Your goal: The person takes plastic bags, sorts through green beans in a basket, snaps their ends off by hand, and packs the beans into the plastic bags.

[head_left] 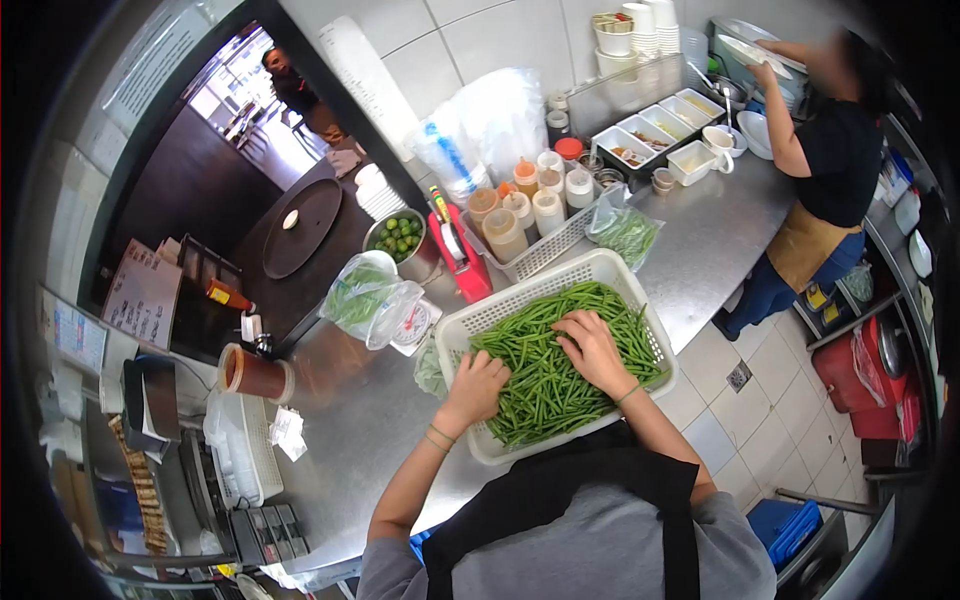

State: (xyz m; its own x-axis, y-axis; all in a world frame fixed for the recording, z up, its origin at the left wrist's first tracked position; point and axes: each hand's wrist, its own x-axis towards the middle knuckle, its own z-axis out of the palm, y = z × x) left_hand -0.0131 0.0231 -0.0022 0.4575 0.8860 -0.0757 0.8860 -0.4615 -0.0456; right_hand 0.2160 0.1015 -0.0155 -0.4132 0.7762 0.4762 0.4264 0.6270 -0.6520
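Observation:
A white perforated plastic basket (662,345) full of green beans (545,400) stands on the steel counter in front of me. My left hand (478,386) is at the basket's left side, its fingers curled into the beans. Over the upper middle of the heap, my right hand (594,352) has its fingers bent down around some beans. The fingertips of both hands are partly hidden. Just left of the basket, a kitchen scale (412,328) carries a clear plastic bag of greens (362,298).
Behind the basket are a rack of squeeze bottles (518,208), a red tape dispenser (460,250) and a metal pot of limes (400,238). Another bag of greens (628,236) lies at the right. A co-worker (835,150) handles a bowl at the far right.

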